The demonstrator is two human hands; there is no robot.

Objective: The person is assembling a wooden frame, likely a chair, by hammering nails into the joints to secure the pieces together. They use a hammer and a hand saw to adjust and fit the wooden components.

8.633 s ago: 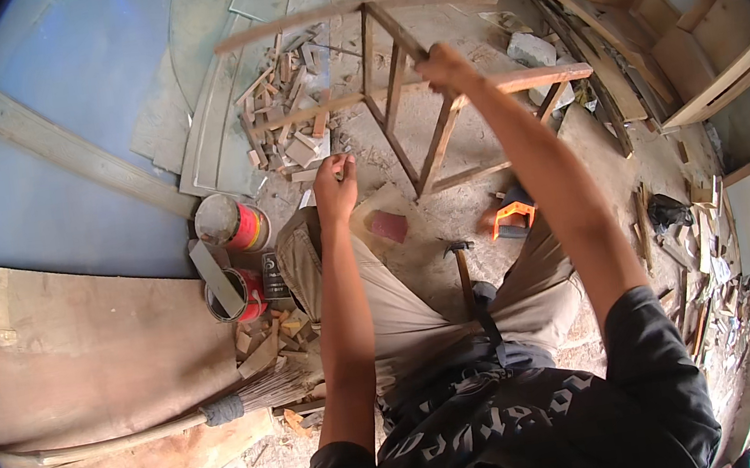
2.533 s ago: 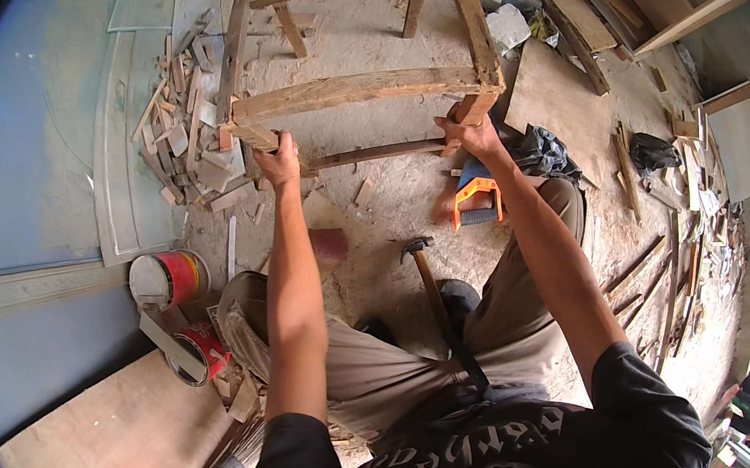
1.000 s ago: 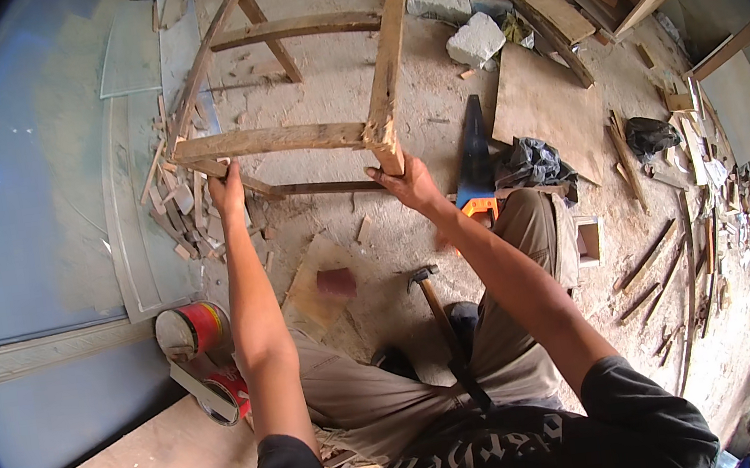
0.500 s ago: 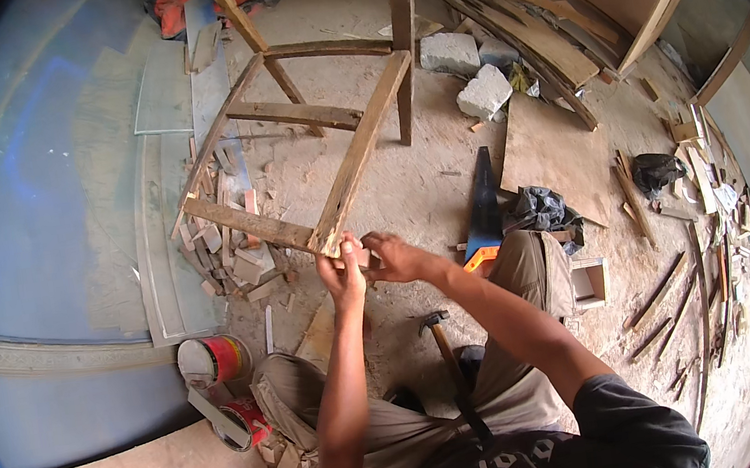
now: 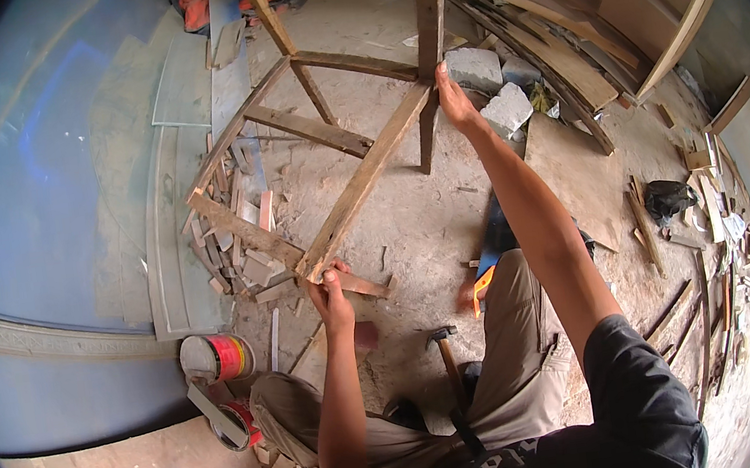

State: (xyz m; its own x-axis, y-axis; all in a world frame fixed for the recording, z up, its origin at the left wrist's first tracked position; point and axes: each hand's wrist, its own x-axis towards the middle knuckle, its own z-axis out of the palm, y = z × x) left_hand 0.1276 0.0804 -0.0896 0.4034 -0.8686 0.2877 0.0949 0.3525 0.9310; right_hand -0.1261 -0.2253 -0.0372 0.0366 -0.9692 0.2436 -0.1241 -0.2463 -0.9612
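Note:
A wooden chair frame (image 5: 367,184) of rough rails and posts stands before me. My left hand (image 5: 336,305) is closed around its near corner, thumb on top and the other fingers mostly hidden. Beside those fingers a short piece of wood (image 5: 365,284) points right; whether I hold it or it belongs to the frame, I cannot tell. Farther off, my right hand (image 5: 457,105) grips the tall right post (image 5: 429,14), where a rail joins it; its fingertips are partly hidden. A hammer (image 5: 449,353) is between my legs. By my right knee is a handsaw (image 5: 484,288) with an orange handle.
Two paint cans (image 5: 218,357) stand at the left, near blue-grey panels (image 5: 41,212). Wood offcuts (image 5: 256,268) litter the floor beyond them. Concrete blocks (image 5: 507,109), long boards (image 5: 550,50) and a black plastic bag (image 5: 669,198) are on the right.
My right hand has left the near corner and reached forward to the tall post. My left hand stays at the corner. The frame appears slightly shifted in view.

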